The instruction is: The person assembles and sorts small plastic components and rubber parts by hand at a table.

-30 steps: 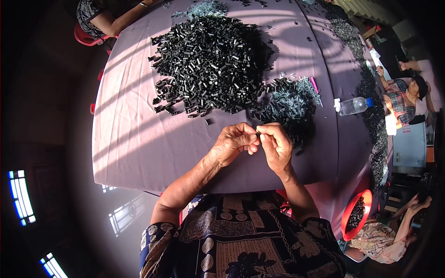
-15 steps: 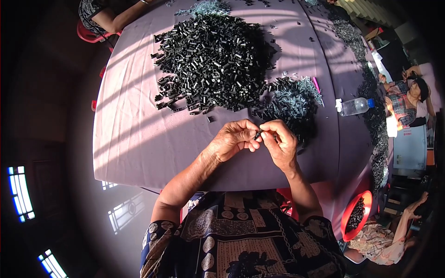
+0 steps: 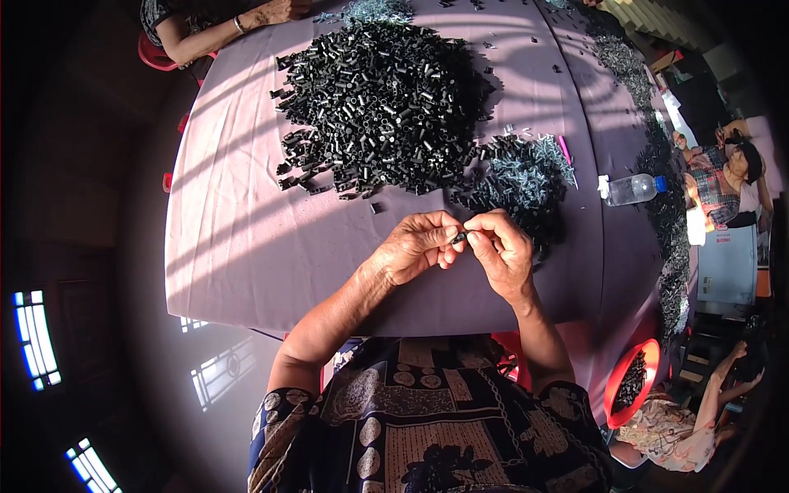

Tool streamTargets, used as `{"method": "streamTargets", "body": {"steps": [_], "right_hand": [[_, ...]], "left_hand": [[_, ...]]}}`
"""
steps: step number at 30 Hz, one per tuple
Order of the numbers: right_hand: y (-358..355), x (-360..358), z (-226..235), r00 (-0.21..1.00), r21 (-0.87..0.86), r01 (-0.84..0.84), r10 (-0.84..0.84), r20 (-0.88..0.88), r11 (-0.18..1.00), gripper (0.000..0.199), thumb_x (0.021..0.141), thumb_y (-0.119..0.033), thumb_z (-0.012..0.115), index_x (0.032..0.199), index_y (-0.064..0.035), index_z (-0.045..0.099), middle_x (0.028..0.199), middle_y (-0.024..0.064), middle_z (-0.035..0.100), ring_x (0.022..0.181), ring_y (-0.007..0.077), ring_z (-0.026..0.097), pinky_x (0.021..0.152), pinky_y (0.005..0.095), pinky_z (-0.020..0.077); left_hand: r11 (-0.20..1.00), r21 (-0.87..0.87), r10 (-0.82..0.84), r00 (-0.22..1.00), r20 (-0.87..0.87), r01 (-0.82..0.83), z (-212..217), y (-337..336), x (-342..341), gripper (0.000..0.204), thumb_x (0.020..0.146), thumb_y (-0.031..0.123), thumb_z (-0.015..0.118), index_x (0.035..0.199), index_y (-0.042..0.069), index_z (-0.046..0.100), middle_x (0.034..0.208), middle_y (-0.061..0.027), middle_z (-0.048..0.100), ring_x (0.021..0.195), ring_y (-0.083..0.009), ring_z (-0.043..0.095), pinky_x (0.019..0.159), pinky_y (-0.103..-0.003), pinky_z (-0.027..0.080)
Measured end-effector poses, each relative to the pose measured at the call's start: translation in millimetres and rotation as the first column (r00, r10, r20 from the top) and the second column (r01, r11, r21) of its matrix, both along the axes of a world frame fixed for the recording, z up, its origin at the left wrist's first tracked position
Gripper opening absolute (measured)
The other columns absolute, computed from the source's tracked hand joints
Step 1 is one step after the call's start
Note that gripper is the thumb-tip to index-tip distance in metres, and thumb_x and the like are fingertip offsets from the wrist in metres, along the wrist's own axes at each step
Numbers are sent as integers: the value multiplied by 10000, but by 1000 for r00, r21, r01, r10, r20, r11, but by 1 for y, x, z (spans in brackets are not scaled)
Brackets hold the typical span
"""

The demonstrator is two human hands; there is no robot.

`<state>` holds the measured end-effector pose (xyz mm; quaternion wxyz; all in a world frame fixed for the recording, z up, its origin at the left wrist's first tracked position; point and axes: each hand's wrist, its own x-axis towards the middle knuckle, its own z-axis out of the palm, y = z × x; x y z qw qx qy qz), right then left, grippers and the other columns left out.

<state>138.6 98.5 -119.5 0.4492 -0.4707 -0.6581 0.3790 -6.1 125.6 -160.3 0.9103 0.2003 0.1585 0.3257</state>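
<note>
Between my two hands, above the near part of the table, is a small black plastic piece (image 3: 460,237). My left hand (image 3: 417,246) pinches one end of it between thumb and fingers. The other end is gripped by the thumb and forefinger of my right hand (image 3: 500,253); whether a second small part is in those fingertips is hidden. Beyond my hands lies a large heap of short black tubular pieces (image 3: 378,107). Right of it, just past my right hand, a smaller pile mixes black pieces with silvery screws (image 3: 526,174).
The table has a pinkish cloth (image 3: 238,238). A pink-handled tool (image 3: 565,149) and a clear bottle with a blue cap (image 3: 633,189) lie to the right. At lower right stands a red basin (image 3: 652,358) of black pieces. A co-worker's arm (image 3: 218,37) rests at far left; others sit right.
The black piece has tilted slightly between my fingertips, while both hands stay nearly in place. At the far left, the co-worker's hand has come further into view on the table.
</note>
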Motion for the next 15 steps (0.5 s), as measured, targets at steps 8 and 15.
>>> {"method": "streamTargets", "body": {"steps": [8,15], "right_hand": [[3,-4,3,986,190,0,-32,163,982,76,682,-18,503,755,-8,484,660,41,472,518,93,444,478,203,367],[-16,-14,-17,994,-26,87,-88,-68,996,70,700,-41,498,758,-7,479,656,40,463,527,83,423,469,197,356]], "left_hand": [[998,53,37,997,-72,-33,9,1,-4,142,755,153,479,739,11,478,627,-26,490,484,-63,422,427,-171,335],[990,142,48,983,-179,-22,4,-8,-13,147,754,158,480,700,22,468,585,-25,466,448,-69,369,408,-177,302]]}}
